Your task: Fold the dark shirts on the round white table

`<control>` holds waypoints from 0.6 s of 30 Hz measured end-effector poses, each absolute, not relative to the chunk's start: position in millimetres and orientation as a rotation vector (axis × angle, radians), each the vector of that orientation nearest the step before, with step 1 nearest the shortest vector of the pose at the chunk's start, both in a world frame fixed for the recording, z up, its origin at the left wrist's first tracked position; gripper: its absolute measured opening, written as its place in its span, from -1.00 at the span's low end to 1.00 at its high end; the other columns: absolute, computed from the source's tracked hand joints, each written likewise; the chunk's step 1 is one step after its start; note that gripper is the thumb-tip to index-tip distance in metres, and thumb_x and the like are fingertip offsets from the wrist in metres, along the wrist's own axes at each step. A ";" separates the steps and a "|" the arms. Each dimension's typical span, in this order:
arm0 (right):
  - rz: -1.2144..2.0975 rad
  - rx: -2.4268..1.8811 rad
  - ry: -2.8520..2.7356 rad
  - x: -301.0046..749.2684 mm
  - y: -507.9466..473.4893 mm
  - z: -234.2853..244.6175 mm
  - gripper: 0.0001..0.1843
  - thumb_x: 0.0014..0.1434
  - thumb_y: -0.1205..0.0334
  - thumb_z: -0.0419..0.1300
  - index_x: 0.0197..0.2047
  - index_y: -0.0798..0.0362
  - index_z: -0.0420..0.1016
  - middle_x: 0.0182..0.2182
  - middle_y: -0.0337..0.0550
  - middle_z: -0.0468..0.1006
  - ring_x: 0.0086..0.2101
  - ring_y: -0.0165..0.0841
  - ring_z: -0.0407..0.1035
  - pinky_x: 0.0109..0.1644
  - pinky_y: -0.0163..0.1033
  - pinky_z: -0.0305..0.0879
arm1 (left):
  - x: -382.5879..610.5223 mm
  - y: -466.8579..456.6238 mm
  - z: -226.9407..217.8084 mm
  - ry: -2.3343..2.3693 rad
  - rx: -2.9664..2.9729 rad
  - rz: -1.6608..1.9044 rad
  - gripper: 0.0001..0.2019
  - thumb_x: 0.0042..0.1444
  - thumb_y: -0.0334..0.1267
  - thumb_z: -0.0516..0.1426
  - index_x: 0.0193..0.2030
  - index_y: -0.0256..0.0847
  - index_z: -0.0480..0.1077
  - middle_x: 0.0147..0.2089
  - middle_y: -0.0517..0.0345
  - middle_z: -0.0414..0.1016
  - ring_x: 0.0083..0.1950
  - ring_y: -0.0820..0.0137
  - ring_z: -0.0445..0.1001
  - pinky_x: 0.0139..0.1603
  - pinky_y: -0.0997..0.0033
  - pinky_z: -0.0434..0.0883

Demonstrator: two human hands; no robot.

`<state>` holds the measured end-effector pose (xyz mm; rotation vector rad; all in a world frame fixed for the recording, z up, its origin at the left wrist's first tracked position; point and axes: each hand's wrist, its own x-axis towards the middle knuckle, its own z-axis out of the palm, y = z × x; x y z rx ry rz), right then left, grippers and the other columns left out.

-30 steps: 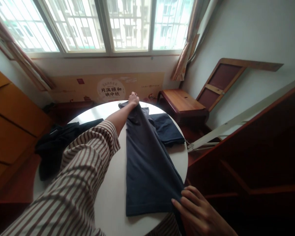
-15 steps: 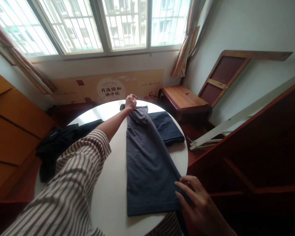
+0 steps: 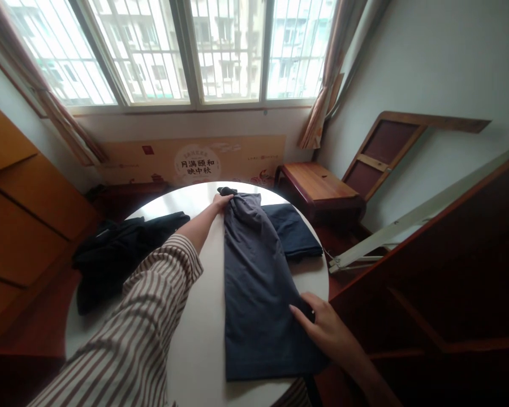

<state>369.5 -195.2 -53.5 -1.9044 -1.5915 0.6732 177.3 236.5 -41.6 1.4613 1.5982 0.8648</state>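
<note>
a creased blue-grey garment (image 3: 254, 294) lies across a white table (image 3: 195, 333).

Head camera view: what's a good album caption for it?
Left hand at the far end, right hand at the right edge of a blue-grey garment on a round white table.

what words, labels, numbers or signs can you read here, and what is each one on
"月满颐和": large dark characters on the banner below the window
"映中秋": the line beneath it, same banner
Too small or blurred: the arc of lettering above those characters, the small lines at the banner's left and right, and any mark in its red square
Large dark blue garment: no readable text
</note>
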 end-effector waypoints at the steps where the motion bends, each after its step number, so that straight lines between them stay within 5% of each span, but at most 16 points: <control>1: 0.686 -1.895 -1.549 367.6 -196.0 -52.8 -0.60 0.20 -0.10 0.08 -0.20 0.05 0.51 -0.20 0.03 0.61 -0.13 -0.08 0.49 0.02 -0.04 0.37 | 178.2 238.4 -42.1 1.581 1.448 0.870 -0.46 0.07 -0.11 0.32 0.11 -0.32 0.29 -0.21 -0.05 0.53 -0.23 0.27 0.56 -0.25 0.35 0.48; 6: 0.971 -1.822 -1.339 363.0 -203.6 -45.9 -0.45 0.18 -0.11 0.12 0.13 0.05 0.26 -0.17 0.00 0.60 -0.13 -0.12 0.51 0.01 -0.04 0.41 | 182.2 246.9 -44.0 1.510 1.440 0.876 -0.27 0.03 -0.22 0.33 0.26 -0.15 0.06 -0.13 0.00 0.53 -0.28 0.36 0.56 -0.26 0.38 0.49; 11: 1.198 -1.686 -1.249 360.8 -211.9 -43.0 -0.24 0.20 -0.06 0.13 0.33 -0.01 -0.10 -0.23 -0.14 0.59 -0.26 -0.23 0.55 -0.15 -0.15 0.48 | 177.0 252.0 -42.9 1.577 1.501 0.943 -0.38 0.02 -0.37 0.27 0.20 -0.17 0.14 0.06 -0.09 0.47 0.03 0.28 0.51 -0.07 0.40 0.45; 18: 1.151 -1.614 -1.258 342.1 -200.4 -46.8 -0.09 0.19 -0.10 0.14 0.44 0.01 -0.19 -0.18 -0.07 0.59 -0.26 -0.21 0.56 -0.16 -0.12 0.50 | 129.3 256.0 -6.4 1.801 1.540 0.942 -0.35 0.05 -0.36 0.23 0.28 -0.23 0.09 0.17 -0.25 0.39 0.21 0.08 0.40 0.08 0.24 0.38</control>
